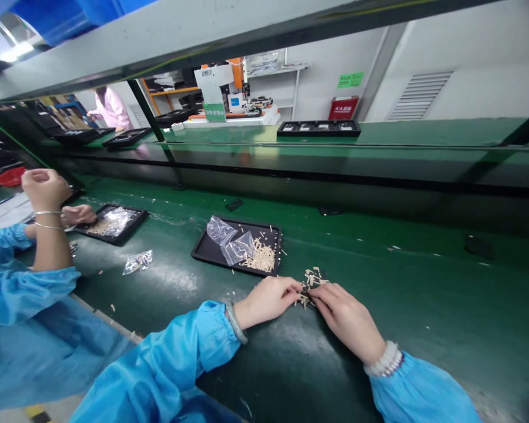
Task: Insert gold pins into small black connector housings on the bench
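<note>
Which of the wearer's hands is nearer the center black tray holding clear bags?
Left. The left hand is by the near right corner of the tray; the right hand is farther right.

Tray (pixel 210 249) sitting on bench (pixel 423 305) — bags (pixel 239 249) lying in its left and middle, strips (pixel 263 257) heaping at its right. Pile (pixel 314 276) lying right of tray, between left hand (pixel 271 298) and right hand (pixel 347 317). Loose bag (pixel 138 262) lying left of tray; second tray (pixel 130 227) sitting farther left. Third tray (pixel 318 130) standing behind — on ledge (pixel 423 133).
</note>
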{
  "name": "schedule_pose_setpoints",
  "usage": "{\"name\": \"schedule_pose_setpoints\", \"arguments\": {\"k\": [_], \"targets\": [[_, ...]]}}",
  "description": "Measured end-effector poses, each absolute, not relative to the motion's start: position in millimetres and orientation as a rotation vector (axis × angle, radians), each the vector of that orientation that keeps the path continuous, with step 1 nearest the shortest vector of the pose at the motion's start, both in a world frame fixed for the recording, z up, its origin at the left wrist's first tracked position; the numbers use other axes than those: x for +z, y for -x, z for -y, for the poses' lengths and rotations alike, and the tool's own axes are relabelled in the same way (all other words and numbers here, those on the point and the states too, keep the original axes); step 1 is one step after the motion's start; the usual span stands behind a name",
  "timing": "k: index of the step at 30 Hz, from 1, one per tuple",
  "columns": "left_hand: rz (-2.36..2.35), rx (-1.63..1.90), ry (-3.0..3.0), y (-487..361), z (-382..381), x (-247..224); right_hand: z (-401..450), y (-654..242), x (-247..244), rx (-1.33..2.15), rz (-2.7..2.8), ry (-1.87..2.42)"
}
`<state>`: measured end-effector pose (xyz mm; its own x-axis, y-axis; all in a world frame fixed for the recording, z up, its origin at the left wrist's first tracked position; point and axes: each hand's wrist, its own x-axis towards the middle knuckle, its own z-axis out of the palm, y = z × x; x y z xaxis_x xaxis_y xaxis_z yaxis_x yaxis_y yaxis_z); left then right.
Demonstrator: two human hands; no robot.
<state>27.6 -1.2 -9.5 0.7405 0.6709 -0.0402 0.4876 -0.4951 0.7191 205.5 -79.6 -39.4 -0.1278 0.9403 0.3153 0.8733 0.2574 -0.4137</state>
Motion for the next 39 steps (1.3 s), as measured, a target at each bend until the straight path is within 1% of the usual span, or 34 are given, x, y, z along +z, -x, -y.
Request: {"name": "schedule_pose_setpoints", "arguments": {"k": [4, 10, 13, 17, 21, 23, 29, 34, 36, 39], "targets": [[-0.847, 0.318, -2.158, -26.0, 2.4, -8.9, 82.4, -201.2, -35.2, 0.353, 1.856, 1.598], [-0.862, 0.389, -2.056, -24.3, 5.8, -6.4, 81.6, -191.1, -29.5, 0.657, 1.794, 1.576], [-0.912, 0.439, -1.884, -23.1, 6.5, -9.4, 79.9, -194.6, -34.5, 0.671, 1.772, 1.633], [-0.922, 0.463, -1.535, -22.0, 5.1, -13.7, 78.8, -203.8, -41.0, 0.509, 1.758, 1.7], [-0.871, 0.559, -1.395, -21.7, 5.1, -7.1, 79.8, -202.4, -32.9, 0.427, 1.701, 1.678], [-0.858, 0.593, -1.374, -21.2, 6.8, -1.1, 80.7, -195.0, -24.1, 0.475, 1.646, 1.658], [-0.813, 0.726, -1.435, -14.8, 11.5, 11.8, 77.4, -162.7, -1.4, 0.83, 1.476, 1.537], [-0.808, 0.713, -1.308, -2.1, 7.2, 19.2, 63.0, -147.9, 12.3, 0.99, 1.353, 1.485], [-0.819, 0.717, -1.284, 3.4, 4.9, 21.2, 57.3, -143.9, 16.0, 1.013, 1.34, 1.479], [-0.85, 0.743, -1.349, 9.9, 2.1, 21.7, 50.4, -137.7, 17.9, 0.948, 1.405, 1.462]]}}
